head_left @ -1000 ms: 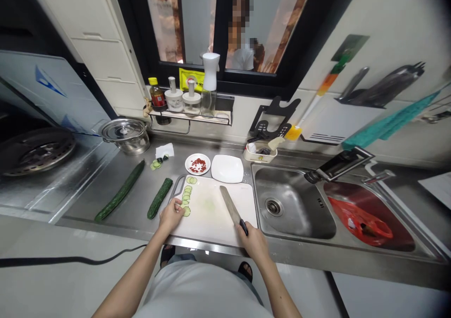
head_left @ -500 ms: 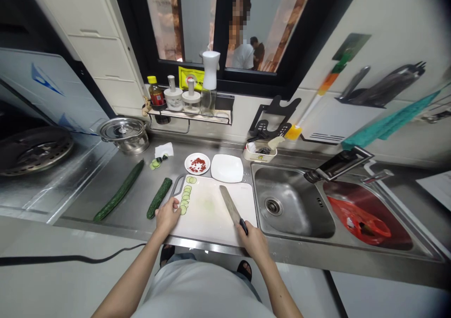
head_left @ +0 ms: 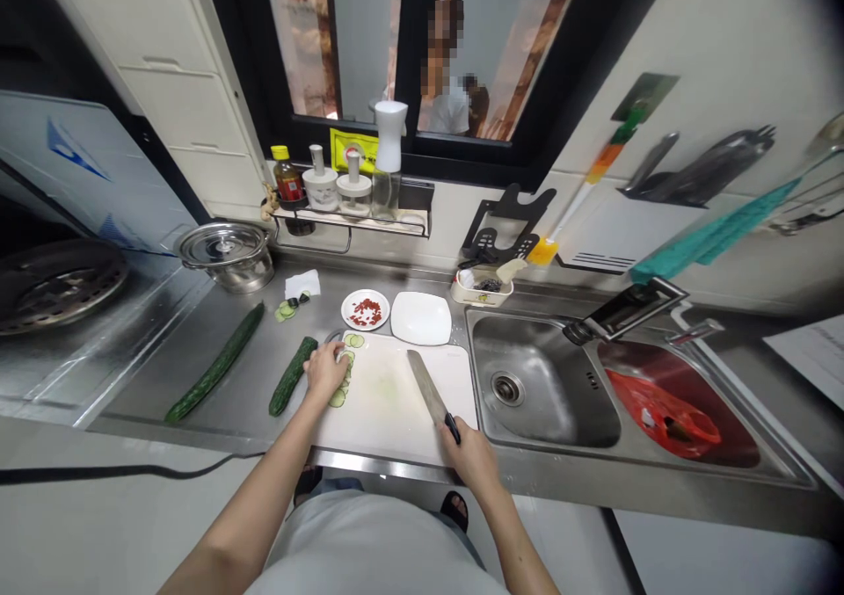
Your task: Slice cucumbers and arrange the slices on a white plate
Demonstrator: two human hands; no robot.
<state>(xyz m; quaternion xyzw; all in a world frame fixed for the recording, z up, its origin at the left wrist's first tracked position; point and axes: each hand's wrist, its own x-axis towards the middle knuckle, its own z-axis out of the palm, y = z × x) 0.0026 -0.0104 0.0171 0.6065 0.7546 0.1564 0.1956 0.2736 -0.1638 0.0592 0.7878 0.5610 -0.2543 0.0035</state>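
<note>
- The right hand (head_left: 473,456) has its fingers wrapped round the black handle of a knife (head_left: 428,389), whose broad, dull metal blade lies over the board.
- The left hand (head_left: 325,368) is over the board's left edge, fingers loosely bent at the cucumber slices (head_left: 338,396); whether they pinch one cannot be told.
- The slices, thin pale-green discs with darker rims, lie overlapping along the left side of the smooth white cutting board (head_left: 396,415); the hand hides part of the row.
- Left of the board, on the brushed-metal worktop (head_left: 158,375), lie a short, bumpy, dark-green cucumber (head_left: 287,386) and a long, slender cucumber (head_left: 214,371).
- Right of the board, the steel sink (head_left: 541,375) has two basins; the farther right one holds a crumpled red plastic bag (head_left: 665,419), contents unclear.
- Beyond the board, a round white dish (head_left: 346,315) holds chopped red pieces, beside a bare, rounded-square white plate (head_left: 421,318).
- Farther back, a lidded steel pot (head_left: 241,272) hides its contents.
</note>
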